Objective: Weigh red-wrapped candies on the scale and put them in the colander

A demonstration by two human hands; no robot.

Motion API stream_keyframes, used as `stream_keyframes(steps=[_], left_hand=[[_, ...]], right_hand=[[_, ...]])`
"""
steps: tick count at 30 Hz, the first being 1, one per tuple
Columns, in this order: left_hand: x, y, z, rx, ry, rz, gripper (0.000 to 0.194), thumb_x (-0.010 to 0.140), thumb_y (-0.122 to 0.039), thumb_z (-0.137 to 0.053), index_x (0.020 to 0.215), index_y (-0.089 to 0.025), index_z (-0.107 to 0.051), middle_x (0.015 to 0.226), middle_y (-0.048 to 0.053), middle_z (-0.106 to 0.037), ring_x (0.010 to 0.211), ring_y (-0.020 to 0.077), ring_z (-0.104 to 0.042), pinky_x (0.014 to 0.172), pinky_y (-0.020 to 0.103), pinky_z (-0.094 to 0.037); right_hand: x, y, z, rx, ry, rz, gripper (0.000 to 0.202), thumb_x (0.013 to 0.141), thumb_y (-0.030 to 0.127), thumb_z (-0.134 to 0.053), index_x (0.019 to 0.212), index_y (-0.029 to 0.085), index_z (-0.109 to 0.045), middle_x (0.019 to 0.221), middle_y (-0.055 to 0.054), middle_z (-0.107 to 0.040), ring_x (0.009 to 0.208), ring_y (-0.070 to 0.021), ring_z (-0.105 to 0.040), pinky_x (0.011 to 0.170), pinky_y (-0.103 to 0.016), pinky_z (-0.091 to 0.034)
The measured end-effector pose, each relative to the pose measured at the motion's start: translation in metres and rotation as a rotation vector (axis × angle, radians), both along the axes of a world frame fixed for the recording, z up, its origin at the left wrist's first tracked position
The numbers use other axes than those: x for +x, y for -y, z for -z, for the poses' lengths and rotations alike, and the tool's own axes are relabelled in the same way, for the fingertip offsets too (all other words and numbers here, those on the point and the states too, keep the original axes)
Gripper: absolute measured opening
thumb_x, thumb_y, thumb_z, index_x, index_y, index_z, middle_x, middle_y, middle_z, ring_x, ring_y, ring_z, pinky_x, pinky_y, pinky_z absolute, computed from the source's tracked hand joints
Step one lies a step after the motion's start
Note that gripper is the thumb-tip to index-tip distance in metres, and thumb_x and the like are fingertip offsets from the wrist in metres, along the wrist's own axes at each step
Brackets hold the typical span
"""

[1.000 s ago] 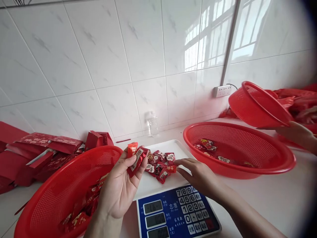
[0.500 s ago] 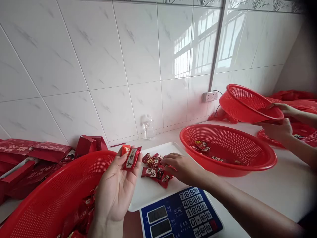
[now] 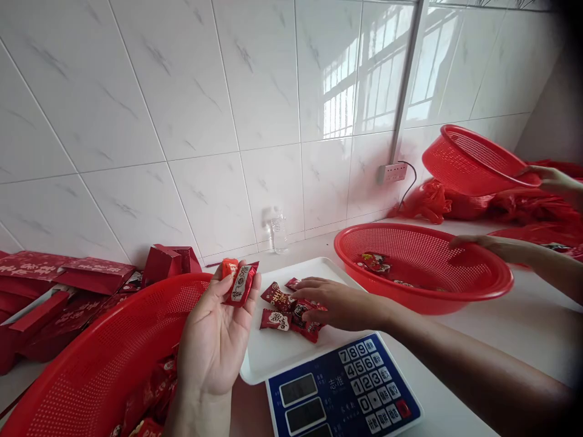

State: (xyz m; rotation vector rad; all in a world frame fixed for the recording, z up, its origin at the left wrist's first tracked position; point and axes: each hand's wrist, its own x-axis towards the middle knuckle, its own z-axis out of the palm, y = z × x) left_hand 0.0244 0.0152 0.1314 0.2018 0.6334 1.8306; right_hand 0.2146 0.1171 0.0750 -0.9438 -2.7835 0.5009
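Across the bench (image 3: 523, 315), I am watching what I am judging to be a hand-picking step.
A large red basket (image 3: 113, 334) is standing near left, holding wrapped pieces (image 3: 155, 382); a second basket (image 3: 355, 261) is standing far right, a co-worker's hand (image 3: 487, 247) touching its rim. Between them, a white tray (image 3: 262, 355) is lying beyond the blue scale panel (image 3: 337, 394). My left hand (image 3: 216, 340) is pinching a red sweet (image 3: 241, 284) and an orange sweet (image 3: 229, 267), palm up. My right hand (image 3: 337, 303) is lying over the small pile of sweets (image 3: 276, 297) on the tray; its fingertips are partly hidden, so I cannot tell whether they are gripping any. I am judging that the next move is calling for a light pinch on one piece, without loosening the left.
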Motion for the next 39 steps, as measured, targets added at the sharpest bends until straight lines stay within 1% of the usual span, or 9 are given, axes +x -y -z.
stream_keyframes(steps=[7,12,15,20,23,26,30,35,39], left_hand=[[0.002,-0.002,0.002,-0.007,-0.011,0.004,0.021,0.089,0.0,-0.047,0.09,-0.012,-0.065,0.092,0.008,-0.07,0.098,0.0176,-0.07,0.093,0.037,-0.059],[0.003,-0.002,0.003,-0.012,-0.038,0.009,0.02,0.091,-0.001,-0.047,0.093,-0.011,-0.065,0.095,0.008,-0.07,0.095,0.0168,-0.07,0.093,0.038,-0.059],[0.004,-0.002,0.003,-0.011,-0.061,0.012,0.02,0.091,-0.002,-0.047,0.094,-0.011,-0.065,0.097,0.008,-0.07,0.095,0.0169,-0.07,0.094,0.039,-0.058],[0.004,-0.004,0.006,-0.015,-0.101,0.023,0.02,0.091,-0.002,-0.047,0.095,-0.012,-0.065,0.1,0.009,-0.07,0.096,0.0173,-0.07,0.094,0.039,-0.058],[0.005,-0.003,0.006,-0.026,-0.119,0.021,0.021,0.091,-0.002,-0.046,0.095,-0.012,-0.065,0.101,0.009,-0.07,0.095,0.0171,-0.07,0.094,0.039,-0.058],[0.005,-0.003,0.005,-0.026,-0.13,0.002,0.021,0.091,-0.003,-0.047,0.094,-0.013,-0.065,0.1,0.008,-0.07,0.092,0.0163,-0.07,0.093,0.04,-0.058],[0.005,-0.003,0.004,-0.023,-0.153,0.0,0.021,0.089,-0.003,-0.048,0.088,-0.013,-0.066,0.097,0.007,-0.07,0.089,0.0153,-0.07,0.093,0.041,-0.059],[0.004,-0.006,0.006,-0.027,-0.15,0.013,0.022,0.09,-0.003,-0.047,0.087,-0.013,-0.066,0.095,0.007,-0.07,0.088,0.0152,-0.069,0.092,0.039,-0.059],[0.003,-0.007,0.008,-0.008,-0.15,0.025,0.022,0.09,-0.002,-0.047,0.087,-0.013,-0.066,0.093,0.006,-0.07,0.085,0.0146,-0.07,0.091,0.04,-0.06]], right_hand=[[0.03,-0.012,0.01,0.012,-0.016,0.056,0.041,0.089,0.036,-0.058,0.128,0.023,-0.064,0.137,-0.011,-0.057,0.129,-0.0283,-0.051,0.107,-0.046,-0.042],[0.022,-0.011,0.01,-0.002,-0.011,0.07,0.045,0.092,0.026,-0.052,0.137,0.024,-0.056,0.141,-0.011,-0.054,0.13,-0.0271,-0.05,0.108,-0.047,-0.041],[0.01,-0.007,0.006,0.019,-0.034,0.065,0.047,0.094,0.031,-0.051,0.14,0.025,-0.052,0.143,-0.011,-0.053,0.133,-0.0265,-0.047,0.11,-0.046,-0.039],[-0.016,0.006,0.008,0.063,-0.019,-0.118,0.059,0.092,0.054,-0.052,0.145,0.03,-0.045,0.157,-0.008,-0.033,0.147,-0.0338,-0.02,0.117,-0.058,-0.02],[-0.028,0.012,0.012,0.078,0.019,-0.21,0.058,0.093,0.055,-0.049,0.146,0.032,-0.043,0.16,-0.006,-0.026,0.149,-0.0349,-0.009,0.117,-0.063,-0.008],[-0.029,0.01,0.013,0.072,0.068,-0.175,0.054,0.096,0.053,-0.045,0.145,0.03,-0.046,0.158,-0.006,-0.031,0.148,-0.0339,-0.012,0.117,-0.062,-0.009],[-0.012,0.0,0.011,0.088,0.016,-0.121,0.049,0.099,0.049,-0.04,0.14,0.026,-0.052,0.152,-0.007,-0.042,0.146,-0.029,-0.026,0.118,-0.053,-0.022],[0.022,-0.014,0.015,0.098,0.005,0.161,0.046,0.099,0.041,-0.04,0.14,0.025,-0.051,0.141,-0.011,-0.055,0.133,-0.0271,-0.048,0.108,-0.046,-0.04],[0.035,-0.012,0.021,0.061,0.011,0.205,0.049,0.099,0.046,-0.037,0.138,0.022,-0.055,0.138,-0.013,-0.057,0.127,-0.0292,-0.054,0.104,-0.046,-0.045]])
